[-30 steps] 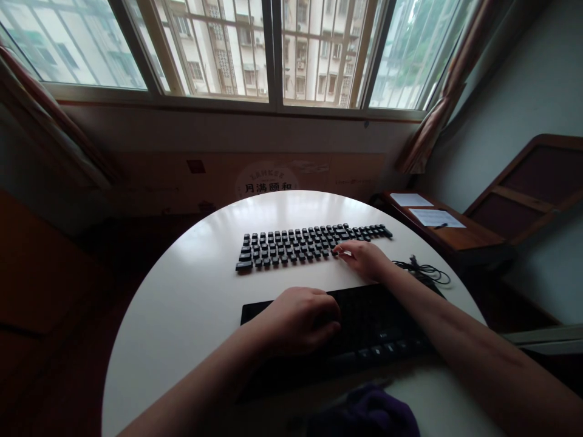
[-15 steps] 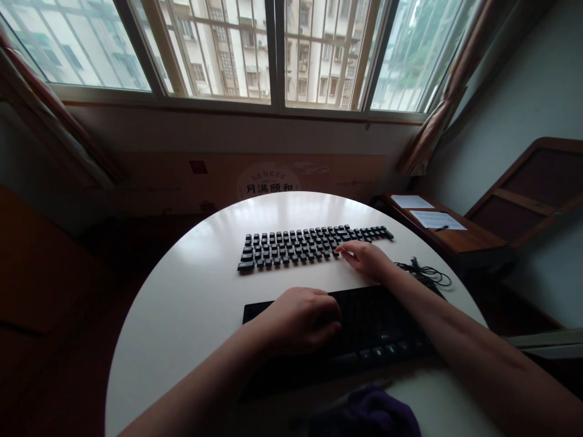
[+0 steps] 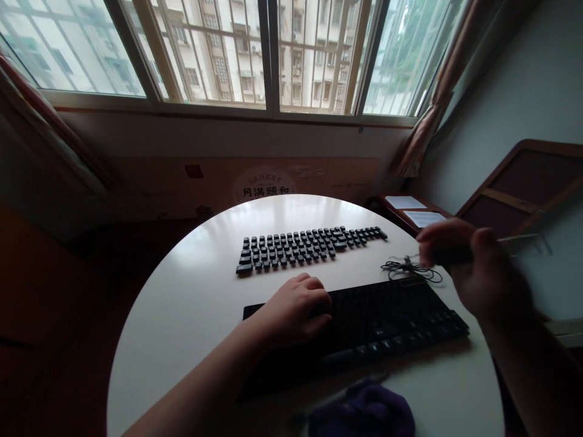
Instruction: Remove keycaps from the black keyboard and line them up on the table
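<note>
Moved (head view): the right hand [image 3: 473, 267] has left the rows of keycaps [image 3: 310, 246], where it was half a second ago, and is now raised at the right of the frame, blurred with motion. The view has shifted a little to the right.
Unmoved: the left hand [image 3: 296, 306] lies in the same spot on the keyboard [image 3: 387, 321], and the keycaps keep their rows.
Left hand: palm down on the left end of the keyboard, fingers loosely bent, enclosing nothing.
Right hand: above the table [image 3: 182, 315] and clear of it, fingers curled with the thumb up. Something dark and slim seems to sit between them, but the blur makes it impossible to tell whether it grips anything.
Keyboard: a black board at lower centre, lying flat, with only a few caps visible along its near edge.
Keycaps: loose black caps laid out in rows at frame centre, beyond the keyboard and apart from it.
Cable [image 3: 410, 267]: a thin black tangle just beyond the keyboard's right end, below the raised hand.
Purple cloth [image 3: 364, 413]: at the bottom edge, near the keyboard.
Papers [image 3: 412, 202]: on a dark side table at right of centre.
Risk: whatever the right hand carries could drop, given how fast it moves. A low swing could hook the cable and drag the keyboard, or sweep the caps out of order.
</note>
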